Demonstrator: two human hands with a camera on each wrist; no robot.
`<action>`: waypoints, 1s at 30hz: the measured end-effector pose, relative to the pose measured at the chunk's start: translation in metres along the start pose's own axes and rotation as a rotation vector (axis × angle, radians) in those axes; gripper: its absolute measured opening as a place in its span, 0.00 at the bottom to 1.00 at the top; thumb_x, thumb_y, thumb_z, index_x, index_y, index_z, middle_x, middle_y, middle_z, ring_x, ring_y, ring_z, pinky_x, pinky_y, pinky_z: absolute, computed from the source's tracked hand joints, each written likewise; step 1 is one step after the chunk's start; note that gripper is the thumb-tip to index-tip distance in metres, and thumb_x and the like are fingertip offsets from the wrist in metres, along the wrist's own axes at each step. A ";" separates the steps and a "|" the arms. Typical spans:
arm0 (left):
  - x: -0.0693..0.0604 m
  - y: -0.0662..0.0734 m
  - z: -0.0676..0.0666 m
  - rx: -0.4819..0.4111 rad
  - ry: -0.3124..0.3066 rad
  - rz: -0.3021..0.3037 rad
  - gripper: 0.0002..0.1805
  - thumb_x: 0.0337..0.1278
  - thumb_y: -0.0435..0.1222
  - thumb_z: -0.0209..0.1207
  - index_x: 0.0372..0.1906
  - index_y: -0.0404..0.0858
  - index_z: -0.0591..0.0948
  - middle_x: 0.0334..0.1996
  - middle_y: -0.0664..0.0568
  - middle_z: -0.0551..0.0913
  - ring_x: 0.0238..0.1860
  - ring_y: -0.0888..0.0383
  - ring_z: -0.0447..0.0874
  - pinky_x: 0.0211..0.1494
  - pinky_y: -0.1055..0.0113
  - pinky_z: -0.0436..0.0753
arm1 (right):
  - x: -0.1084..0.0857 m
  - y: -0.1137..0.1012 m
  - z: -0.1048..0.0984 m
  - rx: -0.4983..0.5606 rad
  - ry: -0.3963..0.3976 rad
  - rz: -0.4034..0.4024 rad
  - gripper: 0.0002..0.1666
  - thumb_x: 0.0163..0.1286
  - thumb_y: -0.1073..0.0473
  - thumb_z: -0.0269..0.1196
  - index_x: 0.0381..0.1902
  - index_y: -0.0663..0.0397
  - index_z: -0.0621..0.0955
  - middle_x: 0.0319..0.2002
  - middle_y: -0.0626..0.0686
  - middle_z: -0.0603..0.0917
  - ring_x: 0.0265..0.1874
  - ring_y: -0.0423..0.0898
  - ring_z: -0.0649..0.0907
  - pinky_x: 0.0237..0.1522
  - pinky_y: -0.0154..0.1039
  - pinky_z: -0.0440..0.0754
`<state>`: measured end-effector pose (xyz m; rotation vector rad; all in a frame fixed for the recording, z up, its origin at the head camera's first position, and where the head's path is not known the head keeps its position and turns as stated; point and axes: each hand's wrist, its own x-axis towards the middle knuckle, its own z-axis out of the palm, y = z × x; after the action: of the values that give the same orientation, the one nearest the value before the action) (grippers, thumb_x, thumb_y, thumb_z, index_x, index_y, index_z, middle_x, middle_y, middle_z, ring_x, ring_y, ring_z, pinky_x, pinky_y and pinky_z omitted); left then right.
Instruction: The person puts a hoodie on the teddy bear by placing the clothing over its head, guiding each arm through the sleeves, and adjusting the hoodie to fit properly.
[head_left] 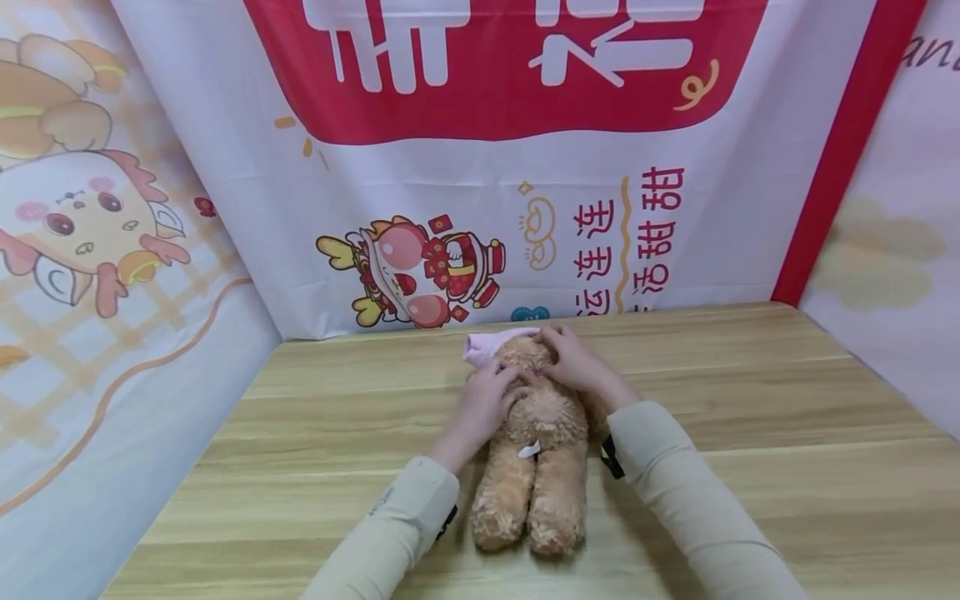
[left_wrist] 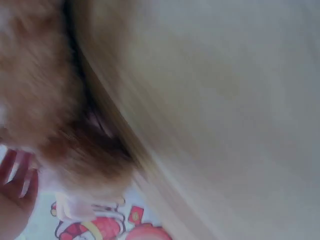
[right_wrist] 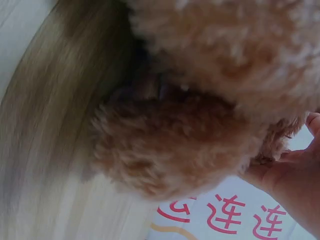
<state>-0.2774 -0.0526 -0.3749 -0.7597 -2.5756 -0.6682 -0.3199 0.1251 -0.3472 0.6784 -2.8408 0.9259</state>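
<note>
A light-brown plush bear (head_left: 551,417) lies stretched out on the wooden table, head toward the back wall and legs toward me. A small white tag (head_left: 529,450) sticks out between its legs. A pale pink cloth piece (head_left: 483,346) shows beside and behind its head. My left hand (head_left: 486,402) grips the bear's upper body from the left, fingers bent over the fur. From the right, my right hand (head_left: 573,360) holds the head, its fingertips by the pink cloth. Brown fur (right_wrist: 185,145) fills much of the right wrist view; the left wrist view is blurred.
The wood-grain table (head_left: 337,433) ends at a white hanging cloth (head_left: 300,250) with red print, close behind the bear's head. Another printed cloth (head_left: 165,350) hangs along the left side, and a pale one (head_left: 885,275) on the right.
</note>
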 end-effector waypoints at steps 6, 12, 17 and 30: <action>0.008 -0.010 -0.001 -0.152 0.141 -0.168 0.15 0.50 0.44 0.66 0.39 0.40 0.81 0.40 0.44 0.74 0.40 0.51 0.74 0.44 0.56 0.78 | -0.001 0.000 0.004 0.060 -0.018 0.013 0.23 0.57 0.70 0.64 0.50 0.57 0.71 0.54 0.69 0.70 0.54 0.66 0.75 0.57 0.61 0.74; 0.029 -0.017 -0.006 -0.136 -0.003 -0.267 0.34 0.48 0.46 0.68 0.59 0.35 0.73 0.55 0.40 0.76 0.57 0.44 0.72 0.65 0.50 0.69 | -0.001 -0.001 0.009 0.015 0.053 -0.041 0.22 0.52 0.74 0.64 0.43 0.56 0.71 0.49 0.65 0.73 0.51 0.64 0.75 0.57 0.60 0.74; 0.042 -0.019 -0.013 -0.169 -0.194 -0.268 0.35 0.52 0.41 0.67 0.64 0.36 0.69 0.62 0.41 0.75 0.64 0.45 0.71 0.72 0.49 0.62 | -0.001 -0.004 0.012 -0.092 0.132 -0.081 0.24 0.42 0.79 0.59 0.37 0.56 0.71 0.45 0.63 0.74 0.47 0.63 0.74 0.52 0.59 0.72; 0.035 -0.017 -0.005 0.050 -0.083 -0.258 0.23 0.52 0.42 0.67 0.53 0.40 0.77 0.53 0.46 0.79 0.56 0.47 0.76 0.57 0.49 0.77 | -0.003 0.003 0.013 -0.025 0.182 0.070 0.32 0.50 0.73 0.64 0.56 0.69 0.74 0.50 0.68 0.75 0.50 0.63 0.78 0.56 0.55 0.77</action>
<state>-0.3137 -0.0536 -0.3594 -0.4518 -2.7837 -0.6567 -0.3180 0.1211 -0.3596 0.4686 -2.7258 0.9094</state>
